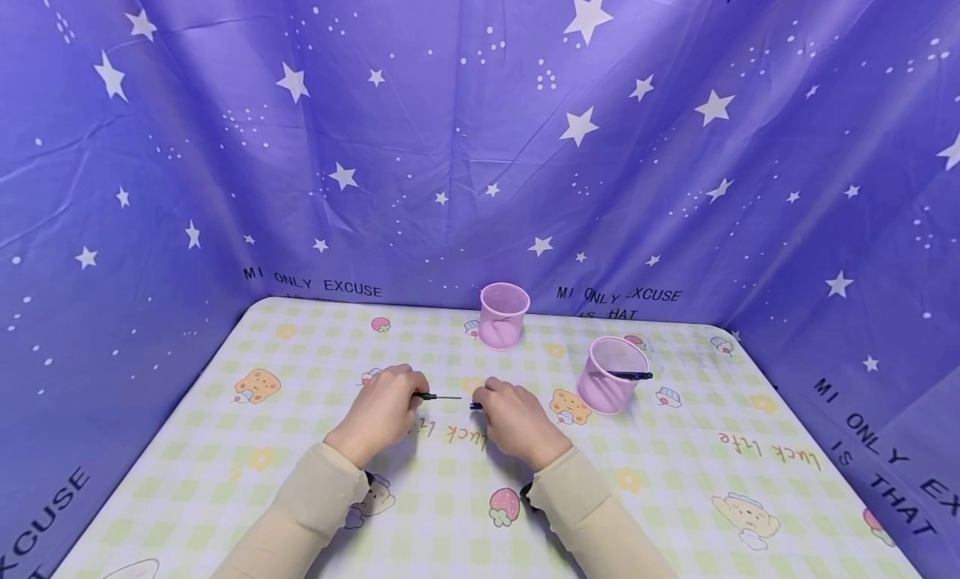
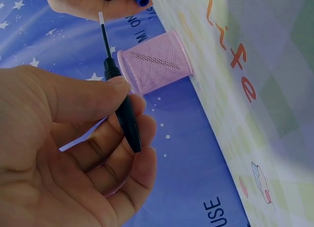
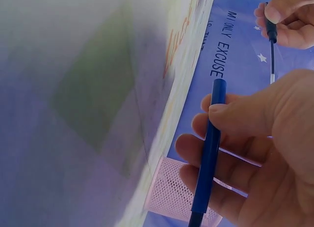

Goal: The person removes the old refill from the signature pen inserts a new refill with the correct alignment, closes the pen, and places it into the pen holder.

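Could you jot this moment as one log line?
Left hand: holds dark pen piece; right hand: holds blue barrel; pieces: apart; pink cups: upright, two

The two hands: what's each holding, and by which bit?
The left hand pinches a dark pen section just behind its ribbed collar; the right hand holds a blue pen barrel, thumb near one end.

Lit brightly & evenly in head view, w/ soft shading along folds of purple backdrop (image 1: pixel 450 129). Dimmer in both wrist views. Shadowed & blurred, o.o.f., on near tablecloth (image 3: pixel 73 138) in R wrist view; sharper at blue tube (image 3: pixel 209 151).
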A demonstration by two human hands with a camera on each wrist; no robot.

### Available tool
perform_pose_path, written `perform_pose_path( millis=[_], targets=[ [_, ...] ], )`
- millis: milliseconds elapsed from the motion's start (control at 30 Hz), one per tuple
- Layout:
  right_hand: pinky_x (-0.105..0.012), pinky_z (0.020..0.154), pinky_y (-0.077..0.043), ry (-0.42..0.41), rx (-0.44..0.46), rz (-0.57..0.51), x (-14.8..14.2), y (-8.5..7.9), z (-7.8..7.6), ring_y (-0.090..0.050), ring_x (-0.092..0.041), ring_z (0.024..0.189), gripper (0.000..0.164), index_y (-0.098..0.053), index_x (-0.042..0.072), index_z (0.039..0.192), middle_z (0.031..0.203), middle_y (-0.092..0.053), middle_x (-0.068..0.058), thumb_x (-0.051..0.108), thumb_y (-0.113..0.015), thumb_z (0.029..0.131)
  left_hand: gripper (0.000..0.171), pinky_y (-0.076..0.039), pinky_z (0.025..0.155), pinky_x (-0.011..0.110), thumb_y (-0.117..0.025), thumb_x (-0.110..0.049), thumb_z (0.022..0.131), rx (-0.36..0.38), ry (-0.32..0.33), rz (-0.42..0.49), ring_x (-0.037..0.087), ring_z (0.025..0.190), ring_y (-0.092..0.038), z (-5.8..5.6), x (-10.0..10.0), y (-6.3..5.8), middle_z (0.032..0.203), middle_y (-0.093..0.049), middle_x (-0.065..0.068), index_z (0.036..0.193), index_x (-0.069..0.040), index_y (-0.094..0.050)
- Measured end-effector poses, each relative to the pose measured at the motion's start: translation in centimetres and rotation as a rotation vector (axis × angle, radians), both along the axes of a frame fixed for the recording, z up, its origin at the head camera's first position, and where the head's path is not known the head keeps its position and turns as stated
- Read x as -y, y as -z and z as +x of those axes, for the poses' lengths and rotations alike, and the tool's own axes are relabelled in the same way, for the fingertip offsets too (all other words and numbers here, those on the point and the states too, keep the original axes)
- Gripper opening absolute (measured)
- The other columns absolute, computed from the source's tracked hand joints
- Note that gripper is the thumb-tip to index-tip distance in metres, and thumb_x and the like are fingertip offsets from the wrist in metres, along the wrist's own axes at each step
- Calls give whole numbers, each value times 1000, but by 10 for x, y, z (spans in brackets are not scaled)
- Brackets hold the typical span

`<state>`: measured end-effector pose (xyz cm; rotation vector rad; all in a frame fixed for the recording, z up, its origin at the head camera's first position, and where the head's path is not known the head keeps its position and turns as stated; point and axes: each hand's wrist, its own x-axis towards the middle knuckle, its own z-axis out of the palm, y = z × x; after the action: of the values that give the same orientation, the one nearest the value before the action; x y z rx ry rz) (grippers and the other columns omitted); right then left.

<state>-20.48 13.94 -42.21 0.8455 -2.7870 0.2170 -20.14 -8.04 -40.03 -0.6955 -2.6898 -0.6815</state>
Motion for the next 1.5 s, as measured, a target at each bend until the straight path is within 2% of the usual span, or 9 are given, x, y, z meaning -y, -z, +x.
perform_pose_path(
  millis=[200, 767, 933, 1100, 1300, 1500],
  targets=[
    [-33, 67, -51, 5, 27, 10, 0, 0, 0, -59, -17, 75, 24, -69, 10, 99, 85, -57, 0, 0, -69, 77, 18, -49, 71, 32, -70, 5, 78, 10, -14, 2, 14, 75, -58, 0, 0, -1, 78, -60, -4, 83, -13, -71],
    [-35, 67, -50, -15, 24, -18, 0, -2, -4, -61, -18, 75, 21, -69, 14, 93, 83, -58, 2, 1, -70, 76, 18, -50, 71, 33, -70, 5, 77, -9, -6, 5, 15, 75, -59, -1, 0, -1, 78, -61, -2, 82, -12, -71],
    [-37, 68, -50, -8, 47, -20, 3, -3, -4, -61, -18, 76, 18, -67, 14, 92, 82, -59, 2, 2, -69, 79, 18, -50, 71, 33, -70, 5, 77, 6, -11, 5, 14, 76, -58, -1, 1, -2, 79, -60, -2, 83, -12, -71],
    [-36, 65, -50, -14, 62, -13, 6, -4, -6, -61, -18, 73, 21, -67, 14, 90, 79, -59, 3, -1, -68, 76, 18, -49, 72, 34, -70, 4, 78, 25, -31, 9, 14, 76, -58, 0, 2, -3, 80, -60, -4, 84, -13, -71],
    [-34, 61, -47, 9, 94, -16, 6, -4, -11, -56, -15, 68, 23, -66, 15, 85, 76, -57, 4, -3, -67, 71, 18, -49, 74, 36, -70, 4, 78, 32, -35, 13, 14, 77, -59, 1, 3, -4, 80, -61, -4, 85, -13, -71],
    [-34, 60, -45, 59, 158, -66, 7, -2, -16, -51, -12, 68, 18, -64, 18, 82, 75, -54, 6, 2, -70, 77, 18, -49, 73, 34, -70, 5, 79, 26, -20, 18, 13, 76, -58, 0, 3, -4, 80, -61, -3, 84, -12, -71]
  ],
)
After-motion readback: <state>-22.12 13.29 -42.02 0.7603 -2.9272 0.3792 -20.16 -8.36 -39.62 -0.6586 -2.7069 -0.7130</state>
